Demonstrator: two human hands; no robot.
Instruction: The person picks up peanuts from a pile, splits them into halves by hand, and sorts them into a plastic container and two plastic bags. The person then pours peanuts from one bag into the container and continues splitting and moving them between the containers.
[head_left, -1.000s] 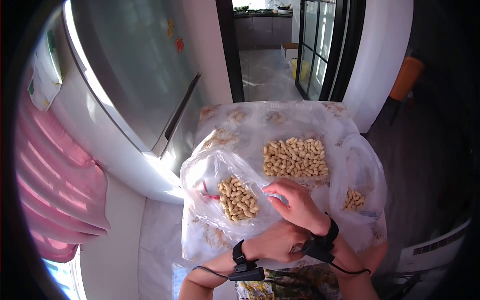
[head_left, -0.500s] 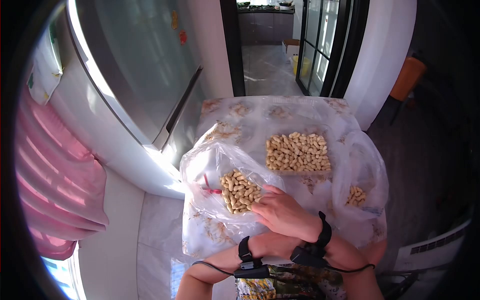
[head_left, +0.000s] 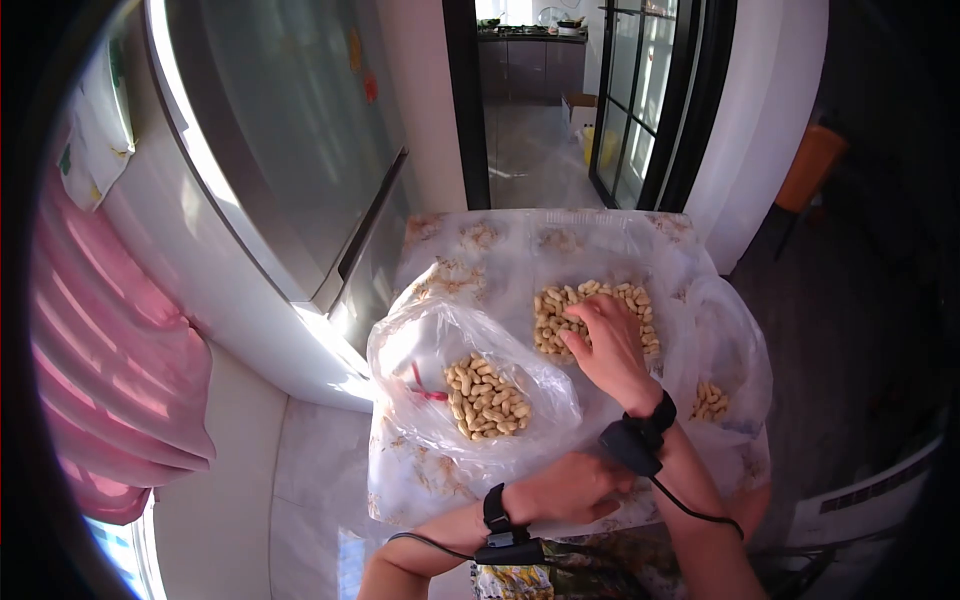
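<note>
Clear plastic shows in the head view: peanuts (head_left: 550, 318) fill a tray (head_left: 556, 359), the right hand (head_left: 612, 345) over them, fingers half open, thumb apart. More peanuts lie in the left-hand bag (head_left: 548, 400), a few in the right-hand bag (head_left: 722, 330). The left hand (head_left: 570, 488) is loosely curled near the table's (head_left: 420, 495) front edge; I cannot tell whether it holds anything.

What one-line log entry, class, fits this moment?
right hand: over far peanuts, contact unclear; left hand: by table's near edge; left bag: peanuts inside; right bag: fewer peanuts inside
</note>
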